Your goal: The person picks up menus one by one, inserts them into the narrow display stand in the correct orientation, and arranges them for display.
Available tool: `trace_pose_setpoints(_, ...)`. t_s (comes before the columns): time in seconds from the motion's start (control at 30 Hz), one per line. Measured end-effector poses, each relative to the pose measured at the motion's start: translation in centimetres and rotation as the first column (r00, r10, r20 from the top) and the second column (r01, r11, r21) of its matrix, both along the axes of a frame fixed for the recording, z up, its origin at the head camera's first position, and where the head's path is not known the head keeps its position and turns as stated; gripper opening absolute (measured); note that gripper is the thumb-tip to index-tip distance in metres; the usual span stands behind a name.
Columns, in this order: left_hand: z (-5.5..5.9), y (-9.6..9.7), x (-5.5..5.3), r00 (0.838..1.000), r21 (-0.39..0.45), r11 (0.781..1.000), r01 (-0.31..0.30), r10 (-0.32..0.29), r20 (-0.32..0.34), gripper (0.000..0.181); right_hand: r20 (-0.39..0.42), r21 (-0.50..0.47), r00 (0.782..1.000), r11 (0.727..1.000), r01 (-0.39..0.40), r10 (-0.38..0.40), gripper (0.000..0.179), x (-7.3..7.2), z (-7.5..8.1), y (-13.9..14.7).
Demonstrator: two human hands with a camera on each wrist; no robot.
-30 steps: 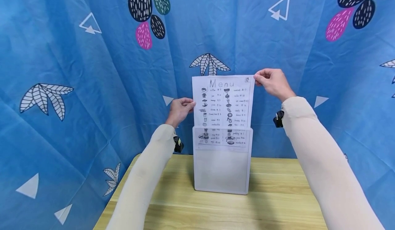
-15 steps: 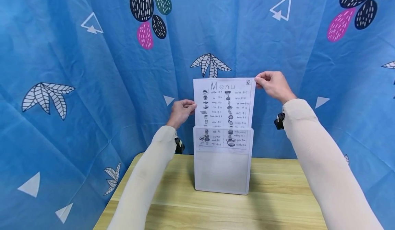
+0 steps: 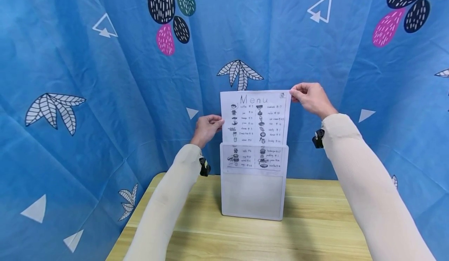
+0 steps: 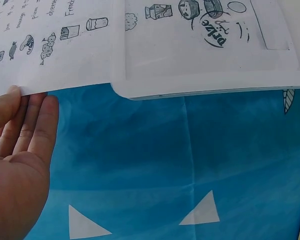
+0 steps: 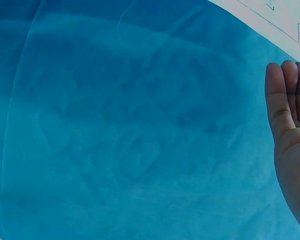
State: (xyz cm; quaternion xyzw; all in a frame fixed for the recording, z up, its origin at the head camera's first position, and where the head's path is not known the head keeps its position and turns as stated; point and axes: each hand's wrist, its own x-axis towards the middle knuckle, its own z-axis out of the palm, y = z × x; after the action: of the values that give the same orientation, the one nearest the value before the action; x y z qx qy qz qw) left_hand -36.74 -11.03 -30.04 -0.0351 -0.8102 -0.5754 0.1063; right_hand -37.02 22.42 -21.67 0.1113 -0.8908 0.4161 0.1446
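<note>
A white paper menu sheet (image 3: 246, 122) stands upright, with its lower part inside a clear display sleeve (image 3: 251, 196). Handwritten words and small drawings fill the sheet under the heading "Menu". My left hand (image 3: 206, 130) pinches the sheet's left edge, above the sleeve's top rim. In the left wrist view, the thumb of my left hand (image 4: 21, 150) lies on the paper's face and the fingers are behind it. Higher up, my right hand (image 3: 313, 99) pinches the top right corner. The right wrist view shows part of my right hand (image 5: 294, 145); its pinch is cut off there.
The sleeve stands on a light wooden table (image 3: 315, 214) near the back edge. Close behind hangs a blue patterned curtain (image 3: 168, 93), which also covers both sides. Each wrist carries a small black camera, such as the left wrist camera (image 3: 204, 166).
Both hands have moved down slightly with the menu sheet. More of the sheet now sits below the sleeve's top rim. The sleeve has stayed in place.
</note>
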Motion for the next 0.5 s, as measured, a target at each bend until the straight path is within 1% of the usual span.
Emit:
trace_pose_setpoints(0.13, -0.27, 0.01, -0.04, 1.000, -0.007, 1.000, -0.006, 0.006, 0.010, 0.018, 0.001, 0.009, 1.000, 1.000, -0.003, 0.003, 0.038, 0.02, -0.22, 0.05)
trace_pose_setpoints(0.3, -0.49, -0.01, -0.09, 1.000, -0.014, 1.000, -0.007, 0.007, 0.008, 0.018, -0.007, 0.018, 1.000, 1.000, -0.004, 0.004, 0.037, 0.03, -0.44, 0.07)
trace_pose_setpoints(0.5, -0.66, -0.01, 0.07, 1.000, -0.017, 1.000, -0.005, 0.005, 0.021, 0.019, -0.002, 0.012, 1.000, 1.000, -0.005, 0.005, 0.036, 0.06, -0.72, 0.17)
